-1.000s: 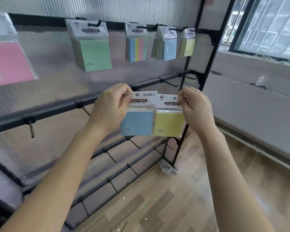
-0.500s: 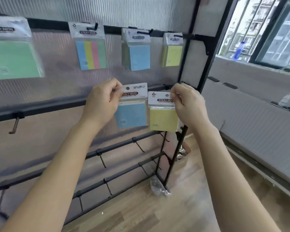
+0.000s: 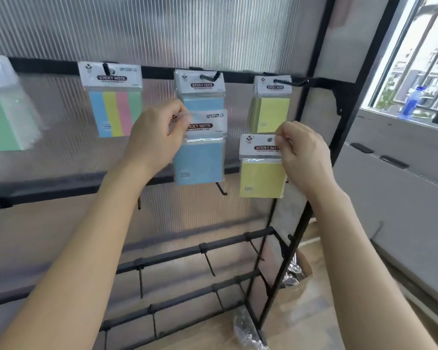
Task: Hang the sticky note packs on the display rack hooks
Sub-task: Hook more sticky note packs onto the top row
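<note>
Before the top rail [image 3: 157, 72] of the display rack [image 3: 368, 72], a blue sticky note pack [image 3: 200, 160] is held up by the left hand [image 3: 157, 137], which pinches the left edge of its header card between thumb and curled fingers. The pack overlaps the lower part of a blue pack [image 3: 200, 89] already hanging from a hook [image 3: 210, 77] on that rail. Just to the right and a little lower, the right hand [image 3: 304, 157] pinches the right side of the header of a yellow sticky note pack [image 3: 261, 178]. Its round hang hole [image 3: 270, 140] is free, below a yellow pack [image 3: 271, 107] hanging on the end hook [image 3: 291, 83]. Neither held pack is on a hook.

Further left on the top rail hang a four-colour pack [image 3: 114, 107] and a blurred green pack [image 3: 3, 122]. A bare hook [image 3: 221, 189] juts out beneath the held blue pack, and lower rails [image 3: 225, 242] carry more bare hooks. By the rack's foot lie a cardboard box [image 3: 296, 286] and crumpled clear wrap [image 3: 245, 329] on the wooden floor [image 3: 314, 332]. A blue bottle [image 3: 412, 102] stands at the window.
</note>
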A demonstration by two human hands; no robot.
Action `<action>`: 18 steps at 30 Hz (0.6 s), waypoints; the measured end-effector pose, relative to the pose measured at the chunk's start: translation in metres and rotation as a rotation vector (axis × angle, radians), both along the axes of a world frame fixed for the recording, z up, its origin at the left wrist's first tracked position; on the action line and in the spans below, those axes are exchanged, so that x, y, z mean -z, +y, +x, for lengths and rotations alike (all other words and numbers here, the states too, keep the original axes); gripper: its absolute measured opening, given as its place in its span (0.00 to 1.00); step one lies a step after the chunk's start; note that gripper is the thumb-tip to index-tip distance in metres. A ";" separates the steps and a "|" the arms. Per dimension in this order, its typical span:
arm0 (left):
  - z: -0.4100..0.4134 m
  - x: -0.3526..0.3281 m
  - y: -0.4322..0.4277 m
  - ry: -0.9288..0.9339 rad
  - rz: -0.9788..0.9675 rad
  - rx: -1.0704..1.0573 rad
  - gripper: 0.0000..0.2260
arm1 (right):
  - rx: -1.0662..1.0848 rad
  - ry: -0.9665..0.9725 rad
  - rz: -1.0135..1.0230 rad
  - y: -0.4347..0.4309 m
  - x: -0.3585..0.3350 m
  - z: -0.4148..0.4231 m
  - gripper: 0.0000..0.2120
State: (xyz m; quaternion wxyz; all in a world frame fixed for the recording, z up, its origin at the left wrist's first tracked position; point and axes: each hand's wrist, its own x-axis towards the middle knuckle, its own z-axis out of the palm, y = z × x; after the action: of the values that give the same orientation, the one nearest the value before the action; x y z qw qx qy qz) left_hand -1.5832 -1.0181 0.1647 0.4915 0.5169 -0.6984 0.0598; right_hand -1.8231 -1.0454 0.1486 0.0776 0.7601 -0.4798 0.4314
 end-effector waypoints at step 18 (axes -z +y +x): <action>-0.019 -0.049 -0.045 -0.019 -0.008 -0.038 0.07 | -0.258 -0.083 -0.098 -0.097 -0.026 0.004 0.06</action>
State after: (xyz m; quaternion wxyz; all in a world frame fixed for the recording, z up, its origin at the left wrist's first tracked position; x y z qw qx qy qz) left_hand -1.6021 -1.0630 0.2136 0.4857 0.5275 -0.6929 0.0766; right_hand -1.8189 -1.1423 0.1751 0.0387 0.7922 -0.3591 0.4920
